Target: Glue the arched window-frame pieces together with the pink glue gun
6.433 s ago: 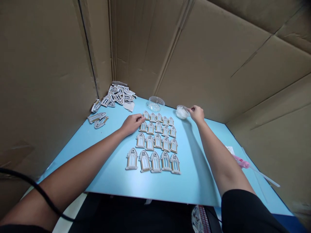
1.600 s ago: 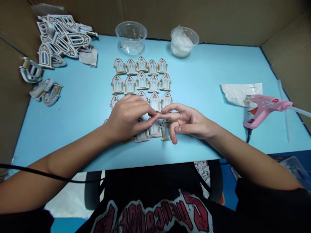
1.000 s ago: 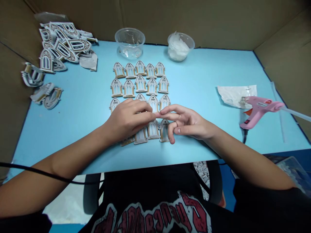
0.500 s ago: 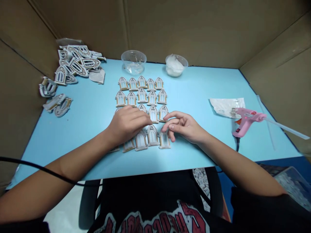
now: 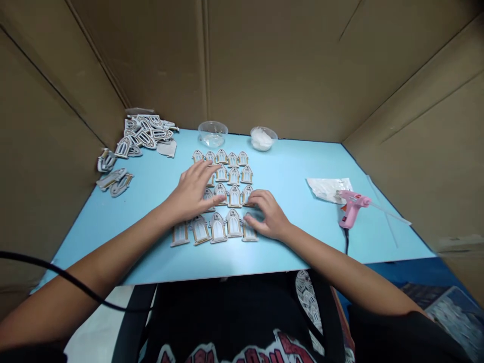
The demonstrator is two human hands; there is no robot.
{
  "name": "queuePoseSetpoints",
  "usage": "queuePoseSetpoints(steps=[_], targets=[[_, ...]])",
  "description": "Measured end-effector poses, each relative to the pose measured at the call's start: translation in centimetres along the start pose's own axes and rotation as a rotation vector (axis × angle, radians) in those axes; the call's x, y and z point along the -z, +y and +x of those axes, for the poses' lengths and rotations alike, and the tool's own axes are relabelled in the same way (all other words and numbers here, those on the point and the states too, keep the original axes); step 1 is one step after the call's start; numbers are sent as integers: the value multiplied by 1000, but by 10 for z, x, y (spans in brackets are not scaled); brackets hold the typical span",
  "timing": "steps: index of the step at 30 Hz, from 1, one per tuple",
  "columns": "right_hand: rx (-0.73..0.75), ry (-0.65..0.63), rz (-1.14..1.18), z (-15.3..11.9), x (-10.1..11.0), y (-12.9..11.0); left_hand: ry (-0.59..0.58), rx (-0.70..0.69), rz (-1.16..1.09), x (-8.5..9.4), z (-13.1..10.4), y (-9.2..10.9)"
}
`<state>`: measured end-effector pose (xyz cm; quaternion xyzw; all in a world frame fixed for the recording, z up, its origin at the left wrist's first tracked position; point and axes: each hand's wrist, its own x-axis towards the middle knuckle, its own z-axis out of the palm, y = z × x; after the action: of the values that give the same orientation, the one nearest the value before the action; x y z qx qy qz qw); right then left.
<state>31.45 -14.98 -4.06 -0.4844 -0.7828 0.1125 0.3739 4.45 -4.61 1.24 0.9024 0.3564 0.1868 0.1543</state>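
Your fingers met a second ago; now your hands are well apart, window pieces [image 5: 234, 196] showing between them. Left hand [image 5: 193, 194] has fanned its fingers, thumb out, over pieces beneath it. Right hand [image 5: 269, 216] has rolled palm-down, fingertips now at the pieces just beside it; 6.4 s ago it held the tub [image 5: 274, 139], now well beyond it.

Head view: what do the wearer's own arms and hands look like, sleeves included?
The left hand and right hand are ungloved, and both forearms are bare. A black right sleeve shows, with just a dark edge of the left sleeve. The black shirt carries red, pale-edged print. A black cable crosses in front of the left forearm.
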Motion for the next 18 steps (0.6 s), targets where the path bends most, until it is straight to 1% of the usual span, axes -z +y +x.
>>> queuePoseSetpoints(steps=[2, 4, 7, 9, 12, 14, 16, 18], targets=[[72, -67, -97, -2, -4, -1, -124, 11, 32, -5, -12, 6], [67, -121, -167, -4, -7, 0, -186, 27, 70, -11, -29, 9], [15, -199, -223, -4, -10, 3, -160, 74, 120, -21, -52, 5], [-16, -250, -245, -1, -12, 3, -161, 99, 148, -26, -60, 2], [-72, -295, -285, 4, -14, 0, -163, 103, 179, -31, -60, -3], [-81, -300, -315, 5, -12, -5, -116, 104, 198, -35, -55, -5], [-26, -263, -357, 2, -6, -10, -80, 96, 210, -39, -51, -8], [98, -201, -398, -7, 3, -15, -59, 59, 221, -44, -48, -12]])
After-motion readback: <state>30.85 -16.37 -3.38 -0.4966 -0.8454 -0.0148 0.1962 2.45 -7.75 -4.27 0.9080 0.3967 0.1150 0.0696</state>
